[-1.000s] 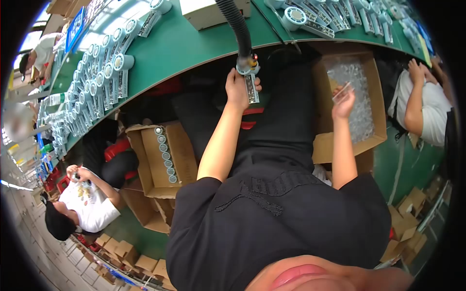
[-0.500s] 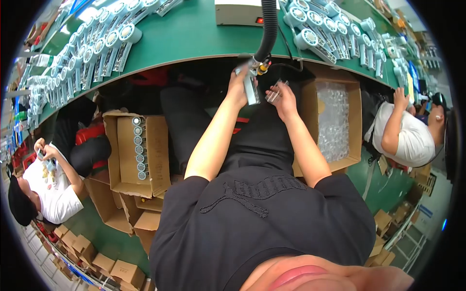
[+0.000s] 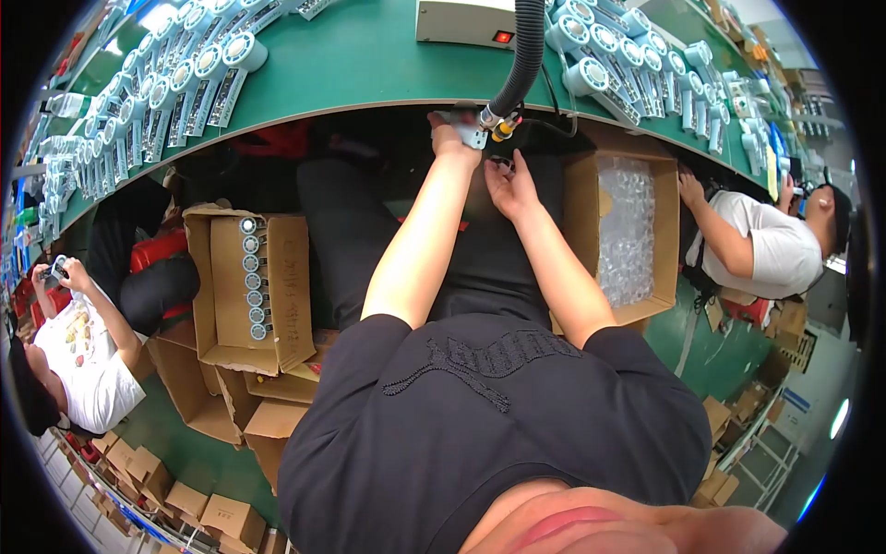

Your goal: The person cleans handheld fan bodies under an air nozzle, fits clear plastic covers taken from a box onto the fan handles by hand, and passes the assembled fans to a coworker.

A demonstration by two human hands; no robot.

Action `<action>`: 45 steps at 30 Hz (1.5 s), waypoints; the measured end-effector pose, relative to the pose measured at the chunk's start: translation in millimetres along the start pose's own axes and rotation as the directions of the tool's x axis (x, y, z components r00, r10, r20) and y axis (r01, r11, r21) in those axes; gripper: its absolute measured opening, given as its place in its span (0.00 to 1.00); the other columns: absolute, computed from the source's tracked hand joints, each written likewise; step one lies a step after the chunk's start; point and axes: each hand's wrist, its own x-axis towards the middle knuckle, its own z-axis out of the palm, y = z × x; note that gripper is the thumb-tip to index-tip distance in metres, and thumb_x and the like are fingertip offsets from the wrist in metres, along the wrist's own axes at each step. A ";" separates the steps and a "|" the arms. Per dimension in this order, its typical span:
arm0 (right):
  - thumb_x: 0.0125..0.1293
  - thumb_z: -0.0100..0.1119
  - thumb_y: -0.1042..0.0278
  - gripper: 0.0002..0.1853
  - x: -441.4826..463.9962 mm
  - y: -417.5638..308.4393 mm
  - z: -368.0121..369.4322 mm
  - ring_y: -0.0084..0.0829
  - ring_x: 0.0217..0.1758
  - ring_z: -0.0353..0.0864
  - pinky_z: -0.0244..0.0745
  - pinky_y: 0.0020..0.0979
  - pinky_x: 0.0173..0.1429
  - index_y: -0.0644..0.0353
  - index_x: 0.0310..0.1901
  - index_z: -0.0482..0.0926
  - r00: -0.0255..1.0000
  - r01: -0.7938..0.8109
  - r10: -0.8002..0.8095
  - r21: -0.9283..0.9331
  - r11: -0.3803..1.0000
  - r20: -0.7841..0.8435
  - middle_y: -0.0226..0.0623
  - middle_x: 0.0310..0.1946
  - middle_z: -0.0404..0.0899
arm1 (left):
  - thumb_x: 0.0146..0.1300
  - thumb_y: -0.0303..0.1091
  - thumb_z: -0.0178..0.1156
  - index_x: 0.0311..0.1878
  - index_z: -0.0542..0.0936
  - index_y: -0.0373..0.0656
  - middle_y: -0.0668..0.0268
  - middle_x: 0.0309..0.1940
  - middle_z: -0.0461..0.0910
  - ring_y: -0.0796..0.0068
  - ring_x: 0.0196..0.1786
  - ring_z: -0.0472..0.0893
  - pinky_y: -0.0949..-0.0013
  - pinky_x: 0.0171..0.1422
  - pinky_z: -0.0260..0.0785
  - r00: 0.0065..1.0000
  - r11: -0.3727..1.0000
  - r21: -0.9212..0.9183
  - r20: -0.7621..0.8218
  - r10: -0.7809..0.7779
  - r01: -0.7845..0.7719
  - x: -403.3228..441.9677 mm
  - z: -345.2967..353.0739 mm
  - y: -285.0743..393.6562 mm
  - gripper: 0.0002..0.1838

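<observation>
My left hand is closed on a light blue handheld device, with its end beside the metal nozzle of a black hose. Whether the nozzle touches it I cannot tell. A little lower and to the right is my right hand, palm turned up and thumb raised. Its curled fingers hold a small clear plastic piece, mostly hidden now. Both hands are just below the front edge of the green table, above my lap.
Light blue round-headed devices lie in rows on the table, around a white box with a lit red switch. A carton of clear plastic pieces stands right; another carton holds several devices. Co-workers sit left and right.
My left hand has turned and tilted the light blue device against the nozzle area. My right hand has moved left, closer to it. The view has shifted slightly.
</observation>
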 end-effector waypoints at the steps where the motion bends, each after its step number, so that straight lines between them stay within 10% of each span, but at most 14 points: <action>1: 0.77 0.58 0.54 0.20 1.4 -0.1 3.6 0.38 0.46 0.83 0.85 0.34 0.54 0.67 0.51 0.70 1.000 -0.011 0.011 0.004 1.000 -0.004 0.48 0.46 0.77 | 0.78 0.55 0.56 0.57 0.74 0.51 0.63 0.37 0.78 0.71 0.30 0.78 0.70 0.34 0.78 1.000 1.000 0.001 -0.002 -0.003 0.003 -1.0 -2.7 1.3 0.19; 5: 0.76 0.59 0.55 0.19 3.6 6.3 11.0 0.39 0.47 0.83 0.84 0.35 0.55 0.66 0.51 0.71 0.997 -0.075 0.075 -0.022 0.997 0.003 0.48 0.46 0.78 | 0.77 0.56 0.57 0.62 0.75 0.48 0.61 0.46 0.80 0.66 0.45 0.81 0.64 0.47 0.81 0.934 0.903 0.423 0.284 -0.215 0.080 -11.2 -34.3 11.2 0.24; 15: 0.73 0.62 0.58 0.18 7.1 31.3 30.0 0.42 0.48 0.81 0.80 0.38 0.57 0.64 0.52 0.74 0.978 -0.191 0.200 -0.116 0.975 0.064 0.48 0.46 0.78 | 0.78 0.54 0.54 0.64 0.75 0.37 0.54 0.50 0.84 0.55 0.53 0.85 0.52 0.67 0.73 0.830 0.956 0.234 0.486 -0.274 0.179 -94.6 -26.4 57.1 0.28; 20: 0.72 0.64 0.59 0.17 9.3 36.5 41.7 0.44 0.48 0.81 0.79 0.39 0.59 0.63 0.52 0.75 0.970 -0.197 0.214 -0.144 0.970 0.115 0.48 0.45 0.79 | 0.78 0.49 0.51 0.62 0.78 0.35 0.49 0.54 0.82 0.59 0.47 0.83 0.59 0.51 0.76 0.653 0.951 0.228 0.691 -0.310 0.210 -119.1 -60.3 119.5 0.25; 26: 0.70 0.66 0.61 0.17 3.1 37.8 67.4 0.46 0.49 0.80 0.77 0.41 0.60 0.62 0.53 0.76 0.961 -0.197 0.239 -0.262 0.945 0.139 0.48 0.45 0.79 | 0.78 0.54 0.51 0.67 0.74 0.38 0.50 0.54 0.84 0.67 0.34 0.79 0.65 0.37 0.73 0.771 0.973 0.216 0.606 -0.198 0.080 -143.4 -106.7 174.5 0.29; 27: 0.70 0.67 0.61 0.17 -5.6 31.7 67.4 0.46 0.49 0.80 0.77 0.41 0.60 0.62 0.53 0.77 0.960 -0.196 0.241 -0.277 0.941 0.140 0.48 0.45 0.79 | 0.78 0.56 0.52 0.64 0.76 0.41 0.54 0.48 0.85 0.68 0.30 0.80 0.66 0.35 0.74 0.754 0.956 0.154 0.588 -0.293 0.252 -156.1 -104.9 170.1 0.28; 31: 0.69 0.67 0.63 0.16 20.4 58.7 50.8 0.45 0.51 0.80 0.81 0.41 0.53 0.63 0.51 0.76 0.807 -0.255 0.430 -0.418 0.872 0.405 0.47 0.45 0.78 | 0.75 0.57 0.58 0.58 0.78 0.43 0.60 0.40 0.83 0.73 0.30 0.80 0.67 0.35 0.75 0.896 0.965 0.260 0.433 -0.099 -0.019 -159.4 -120.4 174.4 0.25; 36: 0.69 0.69 0.49 0.20 15.8 38.1 47.7 0.33 0.36 0.79 0.75 0.30 0.37 0.57 0.48 0.76 0.938 -0.190 0.272 -0.337 0.922 0.216 0.37 0.35 0.78 | 0.76 0.56 0.58 0.58 0.77 0.47 0.65 0.43 0.83 0.78 0.31 0.80 0.71 0.33 0.74 0.912 0.875 0.482 0.375 -0.164 -0.040 -146.8 -102.4 134.9 0.23; 40: 0.71 0.61 0.35 0.27 2.5 36.4 53.6 0.29 0.31 0.78 0.68 0.24 0.28 0.51 0.54 0.74 0.886 -0.200 0.380 -0.522 0.829 0.263 0.34 0.34 0.78 | 0.76 0.56 0.57 0.58 0.77 0.48 0.66 0.42 0.82 0.79 0.30 0.80 0.73 0.32 0.74 0.877 0.703 0.606 0.478 0.052 -0.373 -167.3 -85.0 109.1 0.22; 45: 0.71 0.61 0.35 0.26 17.7 50.6 54.6 0.31 0.30 0.78 0.68 0.25 0.29 0.51 0.50 0.75 0.921 -0.218 0.322 -0.397 0.891 0.218 0.36 0.37 0.78 | 0.77 0.55 0.56 0.59 0.76 0.49 0.67 0.39 0.81 0.78 0.31 0.80 0.71 0.32 0.74 0.893 0.741 0.640 0.432 -0.128 -0.203 -152.9 -112.3 109.7 0.21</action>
